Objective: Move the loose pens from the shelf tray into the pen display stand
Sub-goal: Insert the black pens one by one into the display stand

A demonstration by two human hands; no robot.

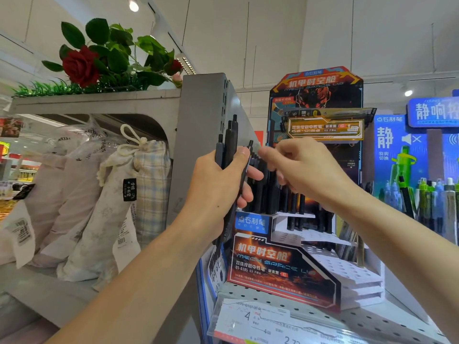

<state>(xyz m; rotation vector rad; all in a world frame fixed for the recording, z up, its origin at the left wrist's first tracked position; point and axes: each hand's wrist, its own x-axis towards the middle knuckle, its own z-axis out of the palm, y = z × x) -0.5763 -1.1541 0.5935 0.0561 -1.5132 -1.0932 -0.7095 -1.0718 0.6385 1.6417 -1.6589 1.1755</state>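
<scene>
hidden: lower ends of the bundle of slim matte black click pens (229,147) sit behind the left hand (218,187); exact pen count unreadable. Fingertips of the right hand (305,170) face away from the camera, whether they pinch anything: cannot tell. The shelf tray the pens came from is not identifiable.
cut off: blue pen display with green and blue pens (427,175) runs out of the right edge; price label strip (250,319) is clipped at the bottom.
pens: upright, click buttons up, tips down, one standing taller than the rest.
left hand: fingers and thumb wrapped round the bundle, held in front of the grey metal shelf upright (198,135).
right hand: fingers curled, close beside the bundle's top, above the stand.
stand: orange, black and blue printed cardboard pen display stand (278,264) on the white perforated shelf (372,316); white stepped tiers with holes, back rows filled with black pens, front rows bare.
left side: cloth drawstring bags (119,194) on the neighbouring shelf, artificial red rose (80,65) on top.
</scene>
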